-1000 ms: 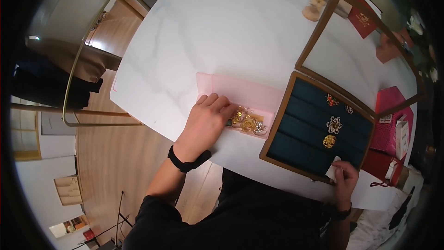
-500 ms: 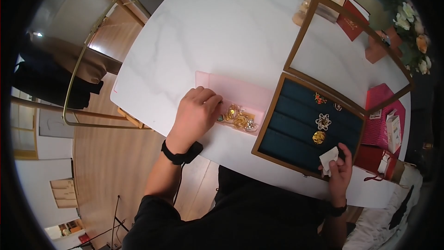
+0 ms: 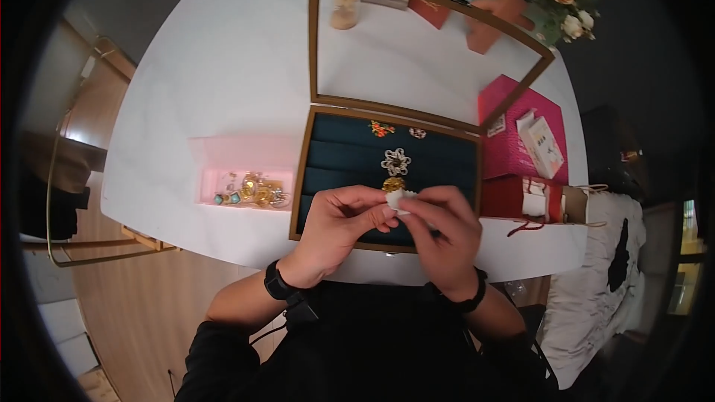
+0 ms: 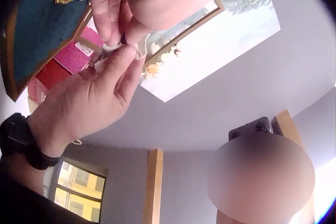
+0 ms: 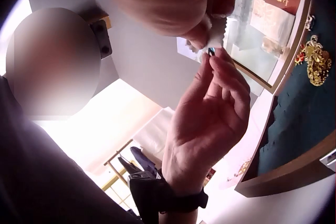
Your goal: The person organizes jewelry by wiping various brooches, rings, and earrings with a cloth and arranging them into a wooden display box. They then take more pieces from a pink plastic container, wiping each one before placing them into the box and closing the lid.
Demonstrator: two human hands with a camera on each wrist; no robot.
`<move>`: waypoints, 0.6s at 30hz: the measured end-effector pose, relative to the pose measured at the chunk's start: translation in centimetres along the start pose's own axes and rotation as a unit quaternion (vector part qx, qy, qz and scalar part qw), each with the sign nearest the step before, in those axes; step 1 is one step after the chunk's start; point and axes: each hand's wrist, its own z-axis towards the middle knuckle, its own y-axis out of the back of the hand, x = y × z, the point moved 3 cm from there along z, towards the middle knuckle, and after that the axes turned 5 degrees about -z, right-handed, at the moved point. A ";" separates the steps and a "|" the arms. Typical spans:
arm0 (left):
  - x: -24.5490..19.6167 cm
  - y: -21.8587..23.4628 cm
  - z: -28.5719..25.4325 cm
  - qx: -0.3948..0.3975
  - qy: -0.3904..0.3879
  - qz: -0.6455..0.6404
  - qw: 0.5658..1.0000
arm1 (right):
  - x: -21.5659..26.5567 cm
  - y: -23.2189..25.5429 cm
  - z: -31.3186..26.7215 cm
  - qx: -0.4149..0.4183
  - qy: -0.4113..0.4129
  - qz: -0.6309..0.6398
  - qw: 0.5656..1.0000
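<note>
Hands meeting over the front of a teal-lined jewellery case [image 3: 301,179]. The left hand [image 3: 331,225] pinches a small piece [image 5: 211,51], mostly hidden but showing a dark, teal glint; the right hand [image 3: 451,232] pinches a scallop-edged white cloth [image 3: 400,200] against it. Likely hazards: the piece is held by the fingertips alone, so a firm rub or a slick fold of cloth could twist it free; it would probably drop onto the lining or strike the wooden rim. A loose cloth edge could also snag on the gold brooch [image 3: 393,183] — it lies just beyond the fingertips — and drag it from its place. The pale flower brooch [image 3: 395,161] and the red-orange brooch [image 3: 382,129] lie farther back. Surroundings: pink box [image 3: 238,155], lid open, to the left of the case, with tangled gold jewellery [image 3: 262,192] inside; glazed lid [image 3: 313,45], open beyond the case; magenta bag [image 3: 514,119] and red box [image 3: 500,197] to the right. Obstruction: the hands themselves — they cover part of the front lining.
</note>
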 end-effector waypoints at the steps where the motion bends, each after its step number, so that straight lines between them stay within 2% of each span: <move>1: 0.3 -0.5 0.2 0.006 -0.011 -0.005 1.000 | -0.4 -0.1 -0.3 0.004 -0.004 0.013 1.000; 7: 0.9 -1.9 -0.1 0.019 0.012 -0.020 1.000 | -1.5 1.0 -1.4 0.011 -0.016 0.030 0.999; 12: 2.0 -0.8 0.5 0.039 0.044 -0.056 0.997 | -1.8 0.8 -1.6 0.006 -0.021 0.074 0.997; 18: 2.2 -1.2 0.6 0.033 0.056 -0.128 0.990 | -2.1 0.9 -1.4 0.033 0.011 0.097 0.995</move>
